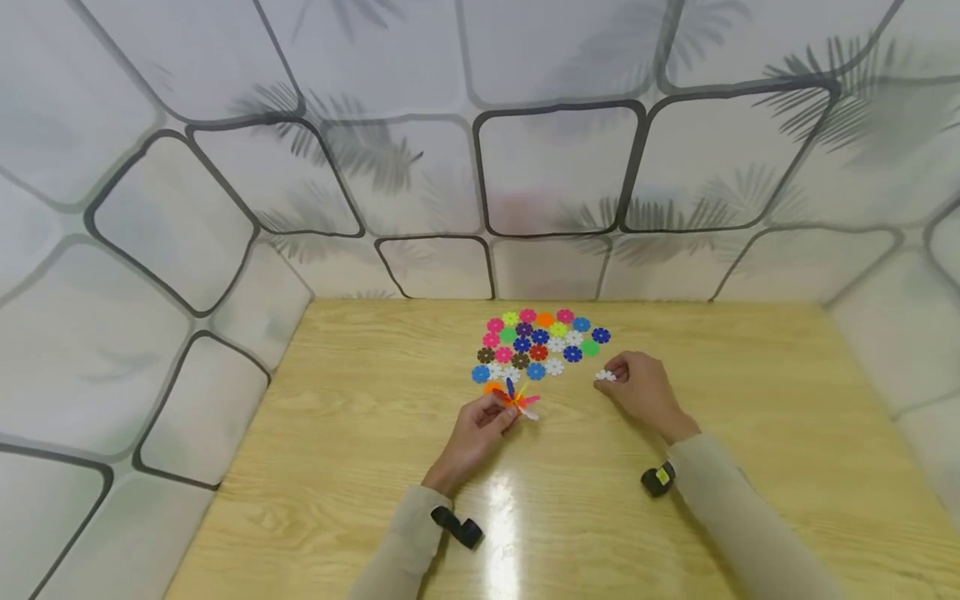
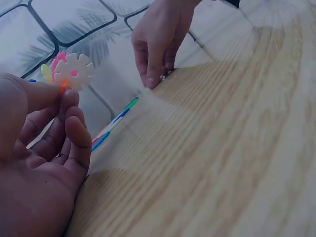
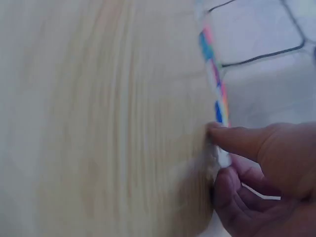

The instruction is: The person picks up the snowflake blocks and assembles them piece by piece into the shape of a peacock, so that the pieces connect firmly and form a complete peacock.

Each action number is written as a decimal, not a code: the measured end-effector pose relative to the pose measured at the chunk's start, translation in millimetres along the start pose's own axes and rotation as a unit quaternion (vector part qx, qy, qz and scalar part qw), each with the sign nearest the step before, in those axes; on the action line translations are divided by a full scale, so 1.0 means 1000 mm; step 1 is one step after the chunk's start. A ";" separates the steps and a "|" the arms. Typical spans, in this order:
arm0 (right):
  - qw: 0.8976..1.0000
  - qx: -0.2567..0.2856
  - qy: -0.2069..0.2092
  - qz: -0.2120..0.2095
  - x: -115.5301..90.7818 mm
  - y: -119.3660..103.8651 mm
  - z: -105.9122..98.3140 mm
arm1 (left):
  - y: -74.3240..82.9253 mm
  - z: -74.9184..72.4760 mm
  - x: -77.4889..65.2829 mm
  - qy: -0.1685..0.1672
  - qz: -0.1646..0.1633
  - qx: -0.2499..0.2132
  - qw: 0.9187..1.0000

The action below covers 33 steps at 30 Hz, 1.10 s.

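My left hand (image 1: 477, 429) pinches a small cluster of joined notched plastic discs (image 1: 516, 401), with blue, yellow, pink, orange and white pieces fanning out. In the left wrist view a white disc (image 2: 75, 72) faces the camera at the front of that cluster, above the thumb and forefinger. To the right, my right hand (image 1: 643, 392) holds a white notched disc (image 1: 605, 377) between thumb and fingers, low at the tabletop. The right wrist view shows this white disc (image 3: 223, 158) blurred, between the fingertips.
Many loose flower-shaped discs (image 1: 538, 352) in mixed colours lie flat in a group beyond the hands. An orange disc (image 1: 492, 388) lies close by the left fingers. The wooden table (image 1: 337, 433) meets a patterned wall covering (image 1: 558, 171) at the back and left.
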State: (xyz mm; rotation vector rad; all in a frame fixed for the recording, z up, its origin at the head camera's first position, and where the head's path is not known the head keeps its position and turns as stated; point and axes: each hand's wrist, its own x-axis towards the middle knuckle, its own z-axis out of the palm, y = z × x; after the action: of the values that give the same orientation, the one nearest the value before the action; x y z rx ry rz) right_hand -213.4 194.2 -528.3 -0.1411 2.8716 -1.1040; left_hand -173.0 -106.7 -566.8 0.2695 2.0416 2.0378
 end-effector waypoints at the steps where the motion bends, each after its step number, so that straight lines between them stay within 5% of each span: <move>1: 1.000 0.020 -0.008 0.002 -0.004 -0.001 0.001 | 0.000 0.000 0.000 0.001 0.001 -0.002 1.000; 5: 0.991 0.128 -0.034 -0.003 -0.023 -0.004 0.017 | 0.000 -0.001 0.001 0.006 0.005 -0.007 1.000; 11: 0.955 0.292 -0.041 -0.019 -0.045 -0.026 0.034 | 0.001 0.001 0.001 0.017 0.008 -0.003 1.000; 22: 0.960 0.278 -0.010 -0.032 -0.053 -0.038 0.044 | -0.005 0.006 0.001 0.043 -0.002 -0.034 0.998; 33: 0.964 0.255 0.028 -0.069 -0.054 -0.042 0.049 | -0.006 0.007 0.000 0.031 0.022 -0.025 0.999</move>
State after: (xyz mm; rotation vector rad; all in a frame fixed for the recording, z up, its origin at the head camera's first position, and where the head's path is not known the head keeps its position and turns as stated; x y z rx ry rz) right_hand -152.4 136.2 -535.3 -0.2860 2.5432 -1.8551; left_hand -170.7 -100.5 -572.4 0.2478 2.0339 2.1453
